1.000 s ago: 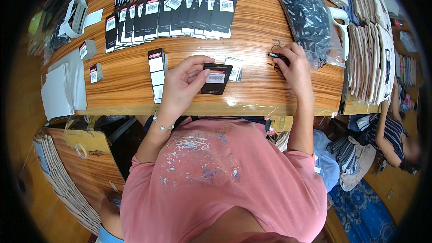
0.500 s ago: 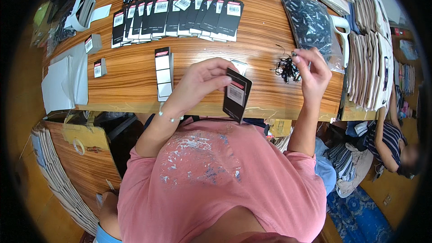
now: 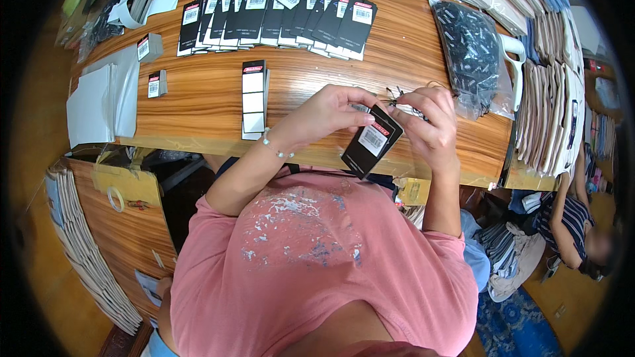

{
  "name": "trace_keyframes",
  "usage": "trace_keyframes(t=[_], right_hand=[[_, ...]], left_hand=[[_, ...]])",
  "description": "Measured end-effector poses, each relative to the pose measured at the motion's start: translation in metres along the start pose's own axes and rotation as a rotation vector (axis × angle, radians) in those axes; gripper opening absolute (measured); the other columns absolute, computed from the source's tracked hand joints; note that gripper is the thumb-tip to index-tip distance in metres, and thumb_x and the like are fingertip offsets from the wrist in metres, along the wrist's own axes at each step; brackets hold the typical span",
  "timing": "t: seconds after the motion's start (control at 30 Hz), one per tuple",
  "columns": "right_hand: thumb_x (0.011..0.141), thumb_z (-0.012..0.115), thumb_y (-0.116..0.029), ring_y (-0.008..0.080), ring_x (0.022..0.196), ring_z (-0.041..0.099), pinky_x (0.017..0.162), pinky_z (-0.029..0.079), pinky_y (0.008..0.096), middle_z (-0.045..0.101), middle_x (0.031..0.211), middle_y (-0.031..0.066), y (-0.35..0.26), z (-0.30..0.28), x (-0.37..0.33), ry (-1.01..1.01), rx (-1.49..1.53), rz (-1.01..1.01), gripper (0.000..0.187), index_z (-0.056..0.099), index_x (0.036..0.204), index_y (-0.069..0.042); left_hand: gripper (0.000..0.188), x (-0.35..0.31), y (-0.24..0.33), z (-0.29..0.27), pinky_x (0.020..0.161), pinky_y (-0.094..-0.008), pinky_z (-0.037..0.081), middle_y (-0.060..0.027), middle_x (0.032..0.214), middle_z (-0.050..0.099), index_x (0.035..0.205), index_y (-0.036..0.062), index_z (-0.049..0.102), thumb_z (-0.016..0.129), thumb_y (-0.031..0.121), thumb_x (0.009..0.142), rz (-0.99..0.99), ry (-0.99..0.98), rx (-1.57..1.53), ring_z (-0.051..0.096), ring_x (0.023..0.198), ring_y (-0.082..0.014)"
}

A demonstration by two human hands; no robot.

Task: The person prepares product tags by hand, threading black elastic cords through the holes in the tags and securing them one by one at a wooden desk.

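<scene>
My left hand (image 3: pixel 337 112) pinches a black hang tag (image 3: pixel 373 144) by its upper edge, in front of the table edge. The tag carries a white barcode sticker with a red strip. At the tag's top corner, my right hand (image 3: pixel 428 119) has its fingers closed on a thin black hang tag string (image 3: pixel 391 101), whose end is hidden between the fingertips. More loose black strings lie on the table, mostly covered by my right hand. A tall stack of black-and-white cards (image 3: pixel 253 102) rests left of my hands.
Finished-looking strung black tags (image 3: pixel 278 23) lie fanned in a row at the back. A plastic bag of black strings (image 3: pixel 466 53) and a white-handled tool (image 3: pixel 514 69) stand right, beside folded garments (image 3: pixel 549 112). Small sticker stacks (image 3: pixel 150 47) and white sheets (image 3: pixel 92 106) lie left. Another person (image 3: pixel 569 225) is at far right.
My right hand has come left from the string pile to the tag, bringing a string. The tag has moved slightly right and tilted. The whole view has shifted a little.
</scene>
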State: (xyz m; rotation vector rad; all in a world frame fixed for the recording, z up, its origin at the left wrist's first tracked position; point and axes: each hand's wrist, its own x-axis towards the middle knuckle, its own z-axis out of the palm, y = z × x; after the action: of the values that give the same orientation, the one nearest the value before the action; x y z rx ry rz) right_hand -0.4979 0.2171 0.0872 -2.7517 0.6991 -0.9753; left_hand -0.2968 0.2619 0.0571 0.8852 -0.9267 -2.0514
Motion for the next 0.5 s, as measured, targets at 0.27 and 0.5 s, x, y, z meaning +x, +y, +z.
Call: trace_keyframes(t=[0.27, 0.5], right_hand=[[0.075, 0.060, -0.025, 0.0276, 0.103, 0.049, 0.088, 0.036, 0.0408, 0.055, 0.108, 0.0087, 0.017, 0.009, -0.034, -0.073, 0.132, 0.380, 0.033, 0.060, 0.105, -0.011], [0.082, 0.055, -0.023, 0.0285, 0.124, 0.032, 0.101, 0.023, 0.0480, 0.037, 0.132, 0.0120, 0.040, 0.026, -0.059, -0.317, -0.268, 0.518, 0.043, 0.048, 0.123, -0.017]], left_hand=[[0.026, -0.004, 0.001, 0.003, 0.080, -0.0244, 0.046, -0.0096, 0.103, 0.059, 0.105, -0.0043, 0.057, 0.059, 0.001, 0.079, 0.072, 0.030, 0.013, 0.058, 0.090, -0.0132], [0.022, -0.028, 0.017, -0.009, 0.079, -0.0254, 0.048, -0.0125, 0.107, 0.057, 0.098, -0.0048, 0.060, 0.059, -0.004, 0.077, 0.118, 0.126, -0.034, 0.058, 0.090, -0.0142]])
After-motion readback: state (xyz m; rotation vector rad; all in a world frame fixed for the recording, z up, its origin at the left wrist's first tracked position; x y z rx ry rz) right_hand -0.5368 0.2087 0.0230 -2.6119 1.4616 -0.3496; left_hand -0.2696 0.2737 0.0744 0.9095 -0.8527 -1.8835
